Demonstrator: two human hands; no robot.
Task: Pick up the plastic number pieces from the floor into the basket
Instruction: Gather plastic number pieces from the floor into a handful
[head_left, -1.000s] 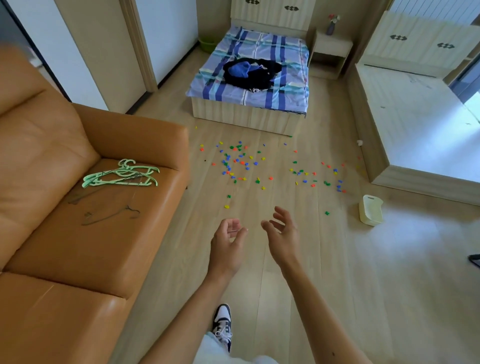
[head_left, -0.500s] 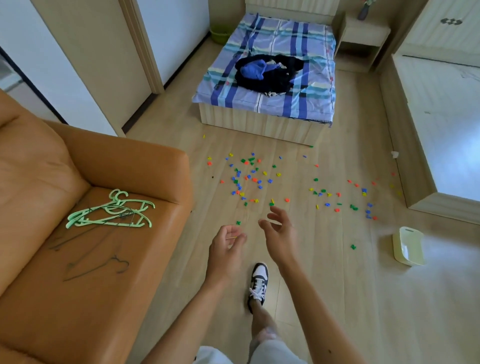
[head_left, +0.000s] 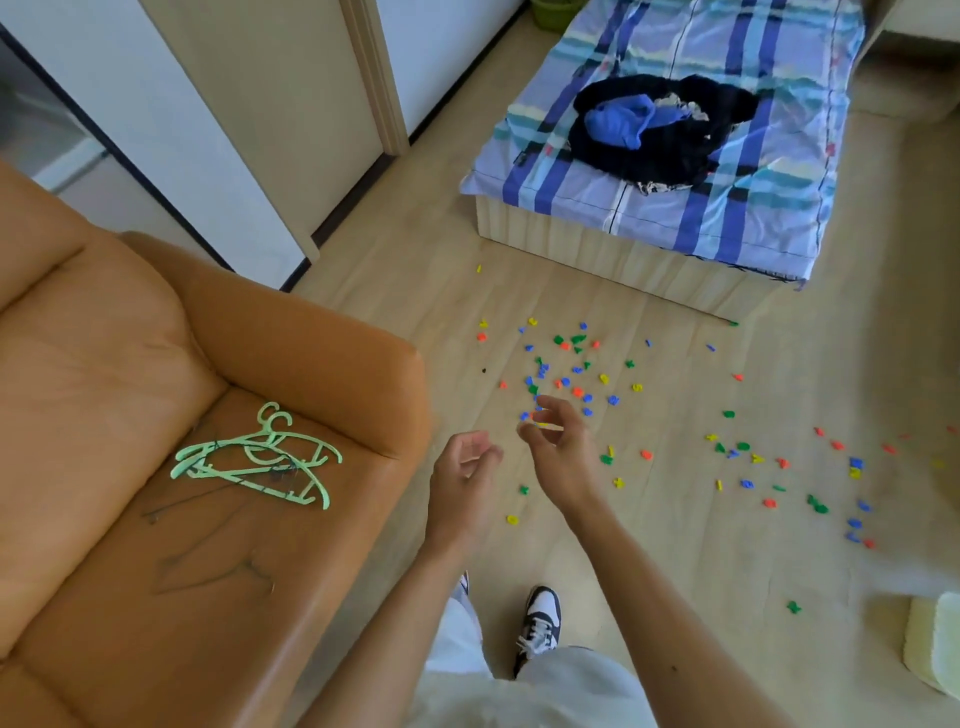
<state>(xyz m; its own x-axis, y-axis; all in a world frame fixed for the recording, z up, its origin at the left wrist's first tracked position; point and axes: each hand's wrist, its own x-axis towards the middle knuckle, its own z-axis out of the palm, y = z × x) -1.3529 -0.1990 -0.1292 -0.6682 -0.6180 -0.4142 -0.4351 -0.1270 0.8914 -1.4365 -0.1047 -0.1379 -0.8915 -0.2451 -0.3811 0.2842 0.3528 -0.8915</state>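
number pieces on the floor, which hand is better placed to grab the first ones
Probably the right hand: it reaches further forward, over the near edge of the number pieces, and the basket is off to that side. The left hand hangs back nearer the sofa.

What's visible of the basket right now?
The basket is pale yellow and looks like plastic, with rounded corners. It sits on the wooden floor at the lower right and is cut off by the frame edge, so its inside and full shape cannot be told. A green number piece lies apart to its left.
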